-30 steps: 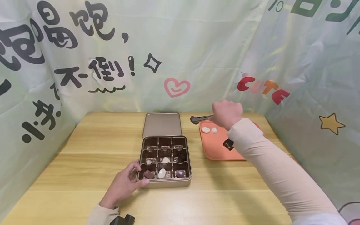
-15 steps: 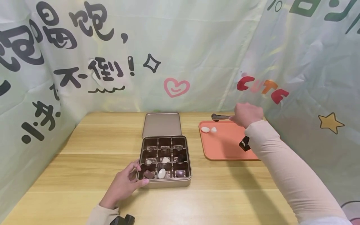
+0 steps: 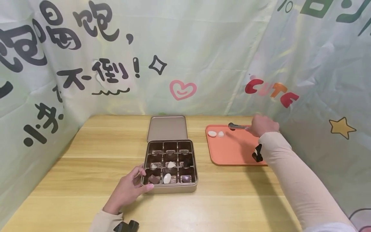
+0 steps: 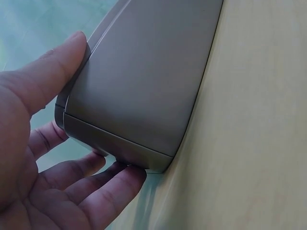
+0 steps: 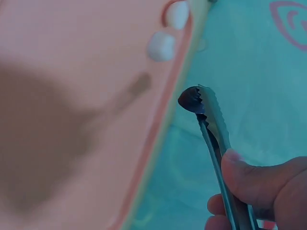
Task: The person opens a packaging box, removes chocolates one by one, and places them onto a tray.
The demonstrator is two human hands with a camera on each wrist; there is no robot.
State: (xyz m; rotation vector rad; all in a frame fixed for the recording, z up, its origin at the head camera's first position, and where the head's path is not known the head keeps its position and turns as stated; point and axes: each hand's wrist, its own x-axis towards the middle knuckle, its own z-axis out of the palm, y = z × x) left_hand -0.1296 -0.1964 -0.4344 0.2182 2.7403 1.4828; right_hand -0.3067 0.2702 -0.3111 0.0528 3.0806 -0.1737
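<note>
My left hand (image 3: 127, 190) grips the near left corner of an open metal tin (image 3: 174, 189), thumb on the front rim and fingers along the side. A dark divided insert (image 3: 162, 153) inside holds a brown chocolate (image 3: 154, 179), a white egg-shaped piece (image 3: 166, 178) and a purplish-dark piece (image 3: 186, 178) in the front row. My right hand (image 3: 264, 125) holds metal tongs (image 3: 240, 126) above an orange tray (image 3: 232, 158). A dark rounded shape (image 5: 190, 99) shows at the serrated tips; I cannot tell whether it is a chocolate or the tongs' own end.
Two white pieces, an oval one (image 3: 212, 133) and a smaller one (image 3: 221, 134), lie in the tray's far left corner. Behind the tin lies its flat lid (image 3: 168, 128). A printed cloth (image 3: 214, 48) stands round the wooden table (image 3: 95, 145).
My right hand has moved right, then a little lower over the tray, with the tongs. My left hand and the tin have stayed in place.
</note>
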